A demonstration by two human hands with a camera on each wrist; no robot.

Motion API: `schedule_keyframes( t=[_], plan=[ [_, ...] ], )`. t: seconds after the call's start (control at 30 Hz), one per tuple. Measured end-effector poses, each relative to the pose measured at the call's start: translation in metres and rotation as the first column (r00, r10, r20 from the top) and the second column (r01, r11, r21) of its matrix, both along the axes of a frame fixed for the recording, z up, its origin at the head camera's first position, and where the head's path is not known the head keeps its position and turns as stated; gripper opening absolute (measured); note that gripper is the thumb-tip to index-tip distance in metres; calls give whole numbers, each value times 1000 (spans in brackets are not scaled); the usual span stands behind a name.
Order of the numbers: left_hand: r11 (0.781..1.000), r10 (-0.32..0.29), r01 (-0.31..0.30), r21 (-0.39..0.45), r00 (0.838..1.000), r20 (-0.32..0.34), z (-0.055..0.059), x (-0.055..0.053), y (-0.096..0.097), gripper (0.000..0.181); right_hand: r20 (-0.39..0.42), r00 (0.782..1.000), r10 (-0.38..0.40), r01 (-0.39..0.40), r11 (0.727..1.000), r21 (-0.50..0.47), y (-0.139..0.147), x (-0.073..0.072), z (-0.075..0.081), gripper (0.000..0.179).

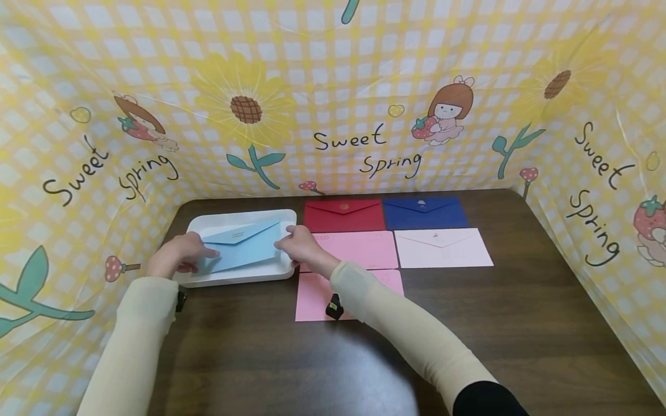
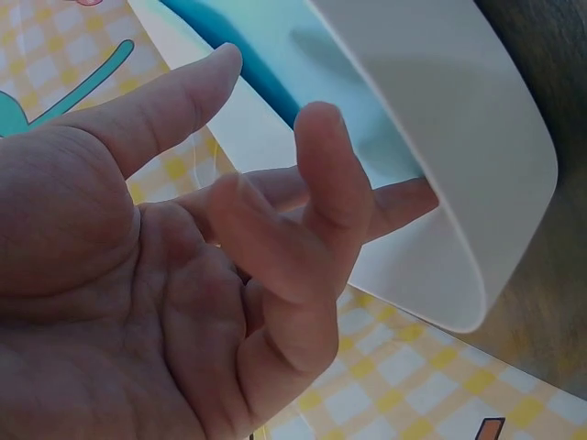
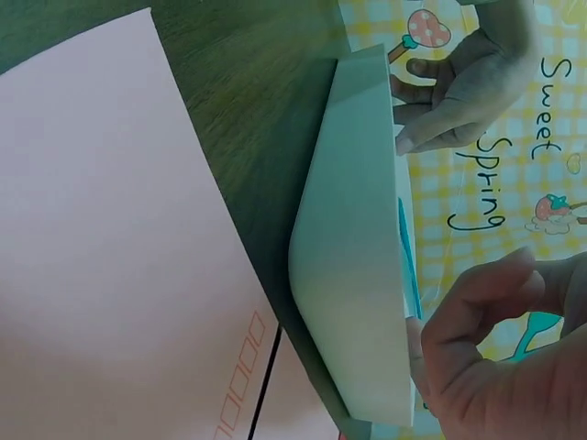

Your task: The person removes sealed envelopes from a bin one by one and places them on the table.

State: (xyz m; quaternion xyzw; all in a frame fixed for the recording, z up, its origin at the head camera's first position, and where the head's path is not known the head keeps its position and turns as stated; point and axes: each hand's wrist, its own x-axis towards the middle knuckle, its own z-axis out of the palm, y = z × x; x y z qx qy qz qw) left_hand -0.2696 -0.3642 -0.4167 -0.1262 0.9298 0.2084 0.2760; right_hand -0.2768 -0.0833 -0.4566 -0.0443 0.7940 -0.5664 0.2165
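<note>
A light blue envelope [image 1: 244, 251], its flap upward, lies askew within the white tray [image 1: 239, 281] at the back left. At its left end is my left hand [image 1: 177, 254], thumb over the paper and spread from the fingers. In the left wrist view the left hand [image 2: 248, 238] has loosely bent fingers, one reaching inside the tray wall. At the envelope's right edge, my right hand [image 1: 307, 248] pinches it with bent fingers. The right wrist view shows the right hand [image 3: 495, 339] at the tray rim, its contact with the paper mostly hidden.
Right of the tray lie a red envelope [image 1: 343, 218], a dark blue envelope [image 1: 425, 215], a white envelope [image 1: 442, 254] and two pink envelopes [image 1: 359, 248], partly under my right arm. A yellow checked cloth [image 1: 343, 86] encloses the dark wooden table [image 1: 494, 323] at back and sides.
</note>
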Motion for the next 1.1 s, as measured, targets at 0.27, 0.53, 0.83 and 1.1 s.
schedule_keyframes(
  t=[0.27,0.53,0.83,1.1],
  plan=[
    [1000,14,-14,-10,1000,2,1,0,1,49,-2,1000,16,-16,999,32,-2,-2,-2,48],
    [1000,3,-3,-9,1000,-5,3,3,2,43,51,998,47,-47,999,-8,-1,-1,-6,51],
    [1000,-6,6,6,1000,-30,2,5,-1,41,31,996,82,-83,997,13,1,1,-10,31],
    [1000,5,-5,-4,1000,-26,1,4,-1,44,-12,988,154,-153,988,34,4,-1,-11,14]
  ],
)
